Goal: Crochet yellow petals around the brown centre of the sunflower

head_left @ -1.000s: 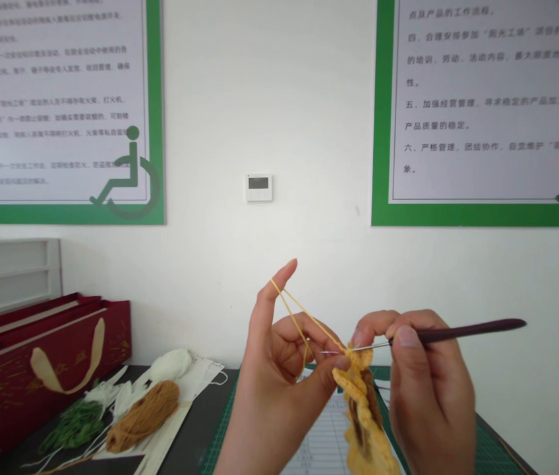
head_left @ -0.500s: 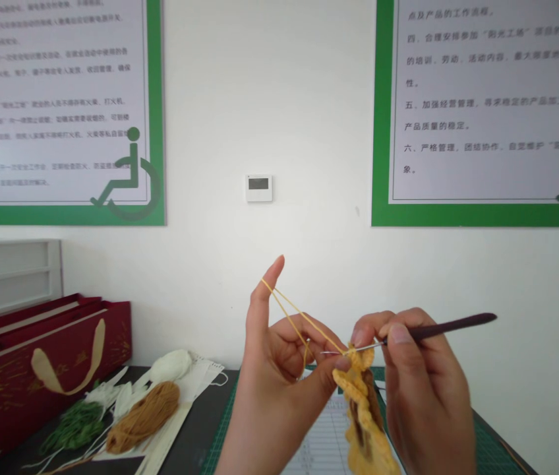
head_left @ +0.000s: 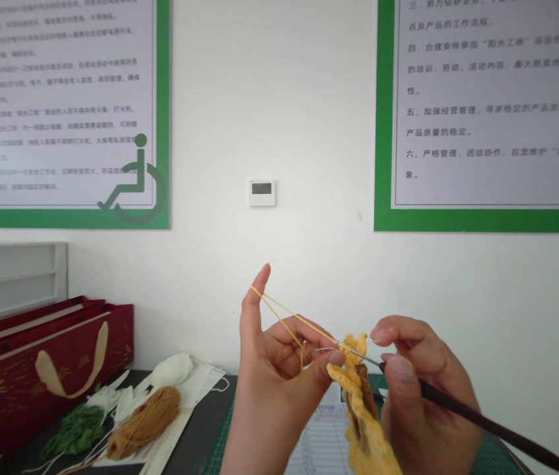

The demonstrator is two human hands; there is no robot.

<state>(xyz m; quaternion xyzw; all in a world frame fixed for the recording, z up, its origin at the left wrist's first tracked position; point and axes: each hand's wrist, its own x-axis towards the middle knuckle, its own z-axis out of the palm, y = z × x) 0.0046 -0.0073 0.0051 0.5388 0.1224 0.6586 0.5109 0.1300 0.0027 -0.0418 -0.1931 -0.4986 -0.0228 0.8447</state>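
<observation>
My left hand (head_left: 279, 382) pinches the top edge of a yellow and brown crochet piece (head_left: 366, 422) between thumb and fingers. Its index finger points up, with yellow yarn (head_left: 289, 311) looped round it and running down to the piece. A thin pale wire or strand shows near the left fingertips; which it is, I cannot tell. My right hand (head_left: 428, 389) grips the dark handle of a crochet hook (head_left: 487, 415), its index finger raised off it. The metal tip of the hook is at the top stitches, touching the yarn.
Red gift bags (head_left: 52, 369) stand at the left. Beside them lie a brown yarn skein (head_left: 145, 422), green yarn (head_left: 76, 429) and white yarn (head_left: 173, 371). A printed sheet (head_left: 322, 439) rests on a green cutting mat (head_left: 217, 442) under my hands. Behind is a white wall with posters.
The hook's handle has swung from pointing slightly up to sloping down to the right. My right index finger has lifted away from the piece. My left hand has shifted slightly left.
</observation>
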